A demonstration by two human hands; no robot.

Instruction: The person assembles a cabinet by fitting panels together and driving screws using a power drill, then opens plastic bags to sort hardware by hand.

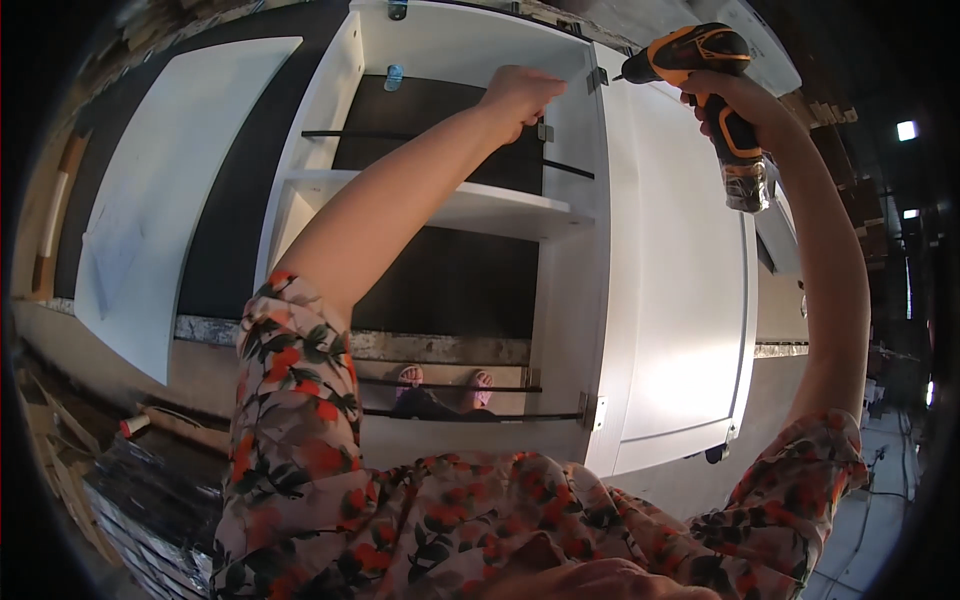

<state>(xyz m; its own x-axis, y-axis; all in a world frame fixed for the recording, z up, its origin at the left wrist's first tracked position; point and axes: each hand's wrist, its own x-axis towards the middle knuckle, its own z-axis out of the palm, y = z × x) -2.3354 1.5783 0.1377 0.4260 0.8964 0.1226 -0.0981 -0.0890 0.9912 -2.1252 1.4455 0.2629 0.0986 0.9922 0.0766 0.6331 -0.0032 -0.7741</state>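
A white cabinet frame [573, 330] lies before me, with a white door [680, 270] folded out to its right. My right hand [735, 100] grips an orange and black cordless drill [700, 48] above the door's far end. The drill's bit points left, toward a metal hinge [597, 78] at the far end of the side panel, apart from it. Inside the frame, close to that hinge, my left hand [518, 98] has its fingers drawn together; whatever they pinch is too small to make out. Another hinge [594, 412] joins door and frame at the near end.
A white shelf [450, 207] crosses the frame, and dark rails span it. To the left, a loose white panel [170, 180] rests on the dark work surface [235, 190]. A plastic-wrapped stack [150, 500] stands lower left. My sandalled feet [482, 385] show through the frame.
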